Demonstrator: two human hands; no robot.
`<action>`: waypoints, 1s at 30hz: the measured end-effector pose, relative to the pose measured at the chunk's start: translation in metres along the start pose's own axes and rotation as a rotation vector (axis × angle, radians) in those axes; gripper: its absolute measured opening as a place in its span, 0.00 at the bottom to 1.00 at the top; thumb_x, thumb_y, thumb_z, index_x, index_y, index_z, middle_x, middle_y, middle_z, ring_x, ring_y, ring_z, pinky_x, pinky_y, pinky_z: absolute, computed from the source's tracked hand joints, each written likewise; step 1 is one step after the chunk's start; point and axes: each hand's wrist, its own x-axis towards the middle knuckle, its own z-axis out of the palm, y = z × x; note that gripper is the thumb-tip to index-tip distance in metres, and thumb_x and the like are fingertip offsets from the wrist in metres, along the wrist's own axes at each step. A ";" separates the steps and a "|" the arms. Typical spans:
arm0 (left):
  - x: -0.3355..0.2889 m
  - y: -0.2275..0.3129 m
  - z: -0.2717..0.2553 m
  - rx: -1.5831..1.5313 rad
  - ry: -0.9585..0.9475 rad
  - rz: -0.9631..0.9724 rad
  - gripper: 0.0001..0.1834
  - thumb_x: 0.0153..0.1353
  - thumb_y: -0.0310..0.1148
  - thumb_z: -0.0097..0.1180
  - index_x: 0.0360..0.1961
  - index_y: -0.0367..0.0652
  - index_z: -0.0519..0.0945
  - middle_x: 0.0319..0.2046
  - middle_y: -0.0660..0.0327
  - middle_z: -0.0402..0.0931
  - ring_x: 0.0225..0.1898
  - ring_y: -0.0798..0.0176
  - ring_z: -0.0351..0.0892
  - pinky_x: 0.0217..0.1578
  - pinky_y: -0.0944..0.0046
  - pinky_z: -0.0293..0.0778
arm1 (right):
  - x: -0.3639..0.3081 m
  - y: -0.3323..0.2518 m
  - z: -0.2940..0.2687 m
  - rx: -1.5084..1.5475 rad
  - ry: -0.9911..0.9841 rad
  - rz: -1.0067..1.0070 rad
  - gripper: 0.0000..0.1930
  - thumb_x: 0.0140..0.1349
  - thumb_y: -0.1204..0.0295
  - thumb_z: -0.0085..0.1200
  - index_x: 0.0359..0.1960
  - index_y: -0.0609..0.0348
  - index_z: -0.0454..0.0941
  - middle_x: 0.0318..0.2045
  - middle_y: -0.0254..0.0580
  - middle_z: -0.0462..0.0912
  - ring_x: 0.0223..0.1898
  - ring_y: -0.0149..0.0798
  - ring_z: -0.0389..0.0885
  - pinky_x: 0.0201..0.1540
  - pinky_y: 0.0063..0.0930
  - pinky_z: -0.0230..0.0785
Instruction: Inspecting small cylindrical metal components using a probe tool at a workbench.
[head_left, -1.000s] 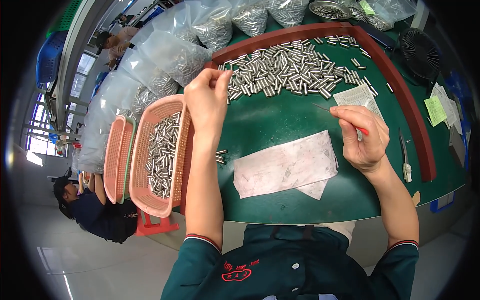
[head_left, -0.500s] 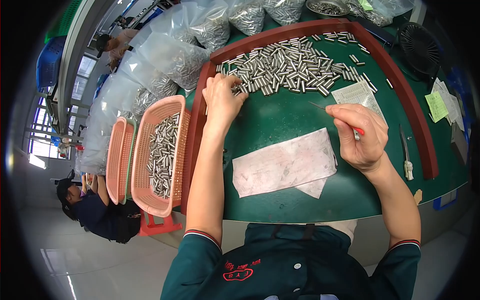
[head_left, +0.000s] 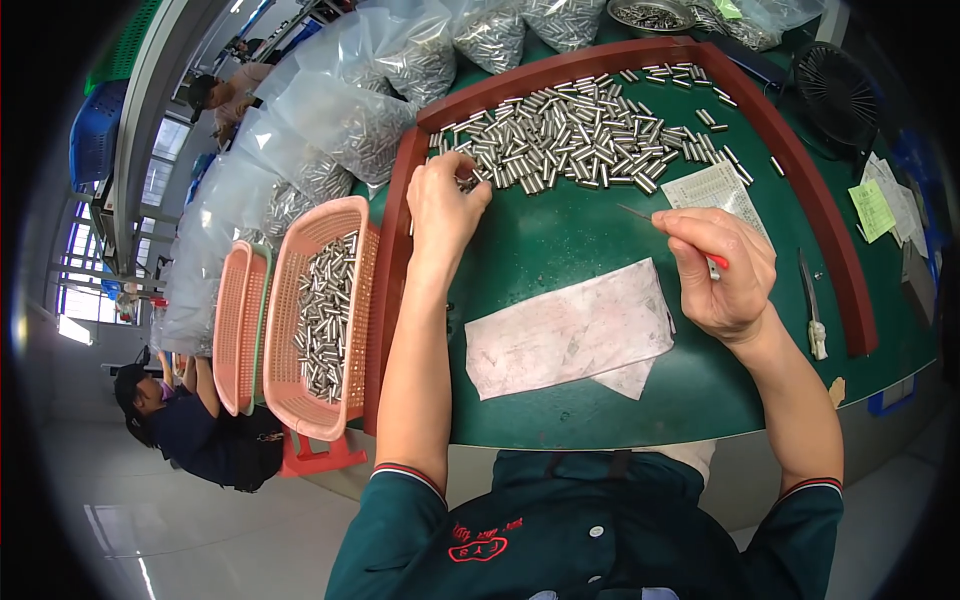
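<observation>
My left hand (head_left: 443,215) is at the left edge of a heap of short shiny metal pins (head_left: 570,130), by the red-brown wooden rim (head_left: 395,215). Its fingers are curled in toward the thumb; a bit of metal glints between them, but what they hold is mostly hidden. To the right of the cloth, my right hand (head_left: 722,270) is raised and closed around a thin pointed pick with a red handle (head_left: 718,261). The pick's fine tip points left, over bare green tabletop. Between my forearms lies a folded, stained whitish cloth (head_left: 570,325).
Left of the rim, a pink basket (head_left: 287,320) holds more pins, beside another pink basket (head_left: 233,330). Clear bags of pins (head_left: 415,60) line the back. At right are a printed card (head_left: 715,195), tweezers (head_left: 812,300) and a black fan (head_left: 838,95). Co-workers sit at left.
My left hand has shifted slightly toward me, its fingers more curled. My right hand and the pick stay almost where they were.
</observation>
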 end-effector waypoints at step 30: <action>-0.062 0.041 -0.010 -1.051 -0.226 -0.339 0.05 0.51 0.20 0.57 0.30 0.34 0.76 0.26 0.67 0.74 0.26 0.78 0.70 0.30 0.78 0.68 | 0.006 -0.024 0.034 0.176 -0.095 0.040 0.06 0.57 0.78 0.48 0.35 0.63 0.68 0.25 0.48 0.79 0.24 0.41 0.80 0.23 0.25 0.71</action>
